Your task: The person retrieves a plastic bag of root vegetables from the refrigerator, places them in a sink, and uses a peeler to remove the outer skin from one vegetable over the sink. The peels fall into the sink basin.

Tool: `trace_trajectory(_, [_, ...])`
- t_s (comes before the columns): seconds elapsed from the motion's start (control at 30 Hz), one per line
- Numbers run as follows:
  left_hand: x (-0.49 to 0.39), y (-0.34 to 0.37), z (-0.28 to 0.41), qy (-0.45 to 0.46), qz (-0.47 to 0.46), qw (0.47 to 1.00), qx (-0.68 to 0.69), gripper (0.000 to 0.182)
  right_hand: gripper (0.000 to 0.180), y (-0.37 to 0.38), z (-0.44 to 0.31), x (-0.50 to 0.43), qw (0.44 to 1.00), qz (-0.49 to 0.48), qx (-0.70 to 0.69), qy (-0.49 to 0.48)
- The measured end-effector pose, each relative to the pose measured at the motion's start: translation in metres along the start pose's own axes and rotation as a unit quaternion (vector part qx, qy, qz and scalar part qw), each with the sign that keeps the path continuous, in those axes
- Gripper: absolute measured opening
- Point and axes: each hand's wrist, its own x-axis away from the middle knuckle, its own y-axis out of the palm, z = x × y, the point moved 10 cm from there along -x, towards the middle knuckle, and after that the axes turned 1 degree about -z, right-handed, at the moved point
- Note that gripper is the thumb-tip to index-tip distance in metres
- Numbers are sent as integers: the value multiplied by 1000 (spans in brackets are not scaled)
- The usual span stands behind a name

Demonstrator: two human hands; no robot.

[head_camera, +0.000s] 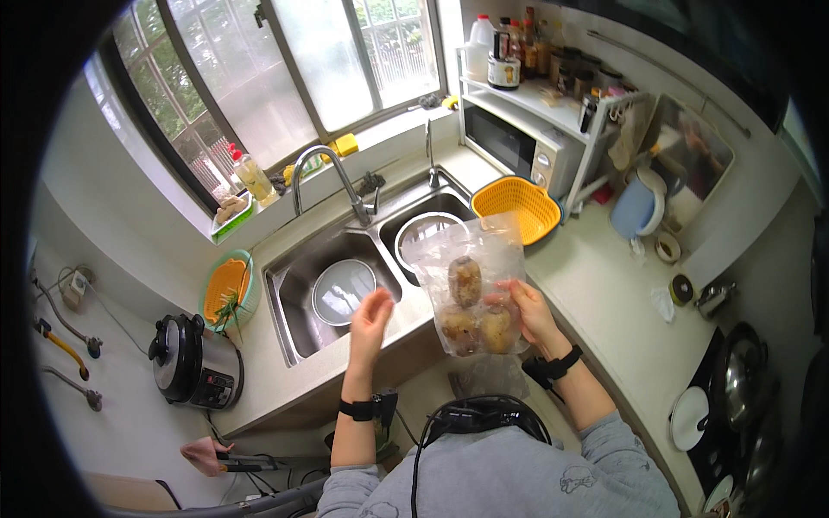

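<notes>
My right hand grips the right side of a clear plastic bag with several potatoes in it. The bag hangs over the counter's front edge, its upper part before the right sink basin. My left hand is raised over the front rim of the left basin, apart from the bag, its fingers bent with nothing visible in them. Beyond it a round pale bowl or lid sits in the left basin. Partly hidden by the bag, a round metal bowl is in the right basin.
A yellow basket stands right of the sink, near a microwave under a shelf of bottles. Behind the basins rises a curved faucet. Left are a green basin holding an orange basket and greens, and an electric pressure cooker. Pans lie far right.
</notes>
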Motion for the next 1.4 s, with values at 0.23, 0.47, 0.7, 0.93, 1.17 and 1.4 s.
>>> trace_trajectory(0.23, [-11, 88, -20, -52, -110, 984, 129, 32, 38, -17, 12, -9, 996, -18, -80, 22])
trace_trajectory(0.47, [-11, 96, -29, -118, -65, 954, 269, 27, 39, -23, 31, -8, 995, -17, -79, 57])
trace_trajectory(0.7, [-8, 75, -49, -154, 8, 964, 215, 29, 41, -9, 37, -5, 993, -46, -64, 91])
trace_trajectory(0.93, [-5, 59, -40, -122, 26, 970, 207, 26, 40, 5, 30, -6, 995, -76, -4, 71])
trace_trajectory(1.17, [-13, 27, -32, -96, 72, 967, 224, 26, 39, 18, 28, 3, 988, -102, 47, 102])
trace_trajectory(1.4, [-13, 23, -54, -138, 69, 940, 303, 30, 44, 39, 13, 11, 979, -155, 117, 62])
